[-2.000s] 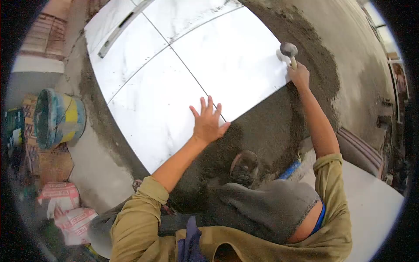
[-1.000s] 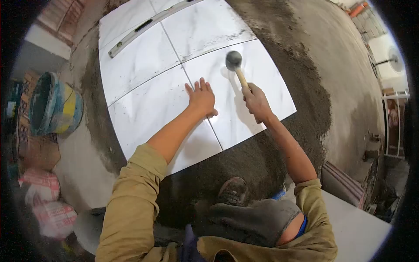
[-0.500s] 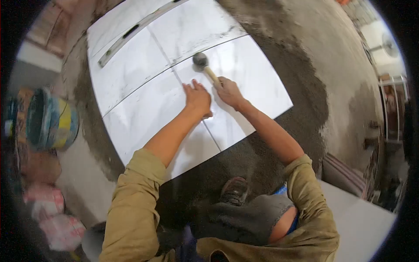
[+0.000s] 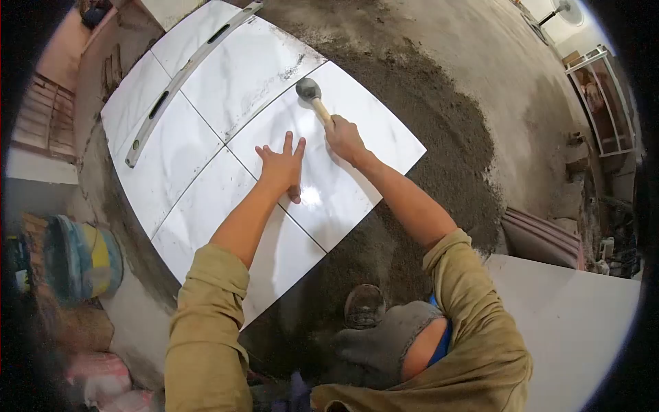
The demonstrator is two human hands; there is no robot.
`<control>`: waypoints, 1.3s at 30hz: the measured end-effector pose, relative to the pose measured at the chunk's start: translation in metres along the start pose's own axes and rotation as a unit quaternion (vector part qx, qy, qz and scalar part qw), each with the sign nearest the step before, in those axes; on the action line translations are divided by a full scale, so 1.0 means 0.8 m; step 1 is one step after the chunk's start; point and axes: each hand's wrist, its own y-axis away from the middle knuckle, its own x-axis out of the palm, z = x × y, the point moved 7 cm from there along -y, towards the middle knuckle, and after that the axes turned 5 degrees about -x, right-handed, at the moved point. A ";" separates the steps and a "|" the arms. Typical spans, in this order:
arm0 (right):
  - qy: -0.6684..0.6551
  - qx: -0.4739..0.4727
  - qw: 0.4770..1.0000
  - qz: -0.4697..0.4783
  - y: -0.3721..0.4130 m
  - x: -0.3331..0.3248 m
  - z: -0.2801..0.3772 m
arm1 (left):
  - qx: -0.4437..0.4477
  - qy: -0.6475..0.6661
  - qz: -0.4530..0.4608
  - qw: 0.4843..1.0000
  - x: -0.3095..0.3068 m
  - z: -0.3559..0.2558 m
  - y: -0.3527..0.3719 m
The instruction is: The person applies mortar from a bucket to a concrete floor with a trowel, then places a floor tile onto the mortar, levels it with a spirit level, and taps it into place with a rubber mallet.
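Gripping: my right hand (image 4: 344, 141) is closed round the pale wooden handle of a rubber mallet with a dark grey head (image 4: 309, 93), fingers wrapped near the handle's lower end.
Mallet: its head sits by the far edge of a white marble-veined floor tile (image 4: 374, 137), just beside the joint to the next tile; I cannot tell whether it touches the surface.
Left hand: my left hand (image 4: 280, 167) is open and flat, fingers spread, palm pressed on that same tile close to its left edge.
Hands together: near each other but apart, the left one closer to me.
Joint: a thin dark line runs just beside my left wrist, dividing this tile from the neighbouring white tile (image 4: 226, 226).
Tile's place: it is the right-hand one of the laid patch, its right corner and near edge bordered by bare mortar.
Mortar bed: a dark grey, coarse sand-cement layer (image 4: 439, 178) spreads to the right of the tiles and towards my knees.
Shoe: my dusty brown shoe (image 4: 364, 305) stands on the mortar, off the tile's near corner.
Level: a long silvery metal spirit level (image 4: 182, 75) lies across the far-left tiles, well apart from both hands.
Slab: a plain white slab (image 4: 576, 323) lies at the floor's near right.
Bucket: a blue and yellow plastic bucket (image 4: 89, 257) sits beyond the patch's left edge, blurred.
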 end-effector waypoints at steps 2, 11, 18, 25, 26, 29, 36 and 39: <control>-0.010 -0.002 1.000 -0.004 -0.004 -0.002 -0.002 | 0.001 -0.003 0.000 1.000 -0.001 0.000 -0.001; 0.166 -0.214 0.962 0.030 0.004 0.017 0.013 | -0.007 0.027 -0.036 0.999 -0.002 0.000 0.010; 0.063 -0.035 0.997 0.039 0.026 0.005 0.029 | -0.099 0.107 -0.064 0.987 0.027 0.038 0.037; -0.008 -0.061 0.998 0.026 0.064 0.042 0.037 | -0.202 0.215 -0.090 0.951 0.102 0.069 0.092; -0.005 -0.065 0.997 0.034 0.068 0.046 0.036 | -0.179 0.191 -0.096 0.960 0.105 0.072 0.086; 0.005 0.010 0.996 0.089 0.078 0.049 0.047 | -0.141 0.153 -0.096 0.973 0.096 0.116 0.076; 0.059 0.015 0.988 0.141 0.079 0.059 0.044 | -0.100 0.079 -0.134 0.983 0.074 0.201 0.029; 0.119 0.007 0.984 0.136 0.100 0.027 0.072 | -0.082 0.074 -0.124 0.986 0.054 0.212 0.024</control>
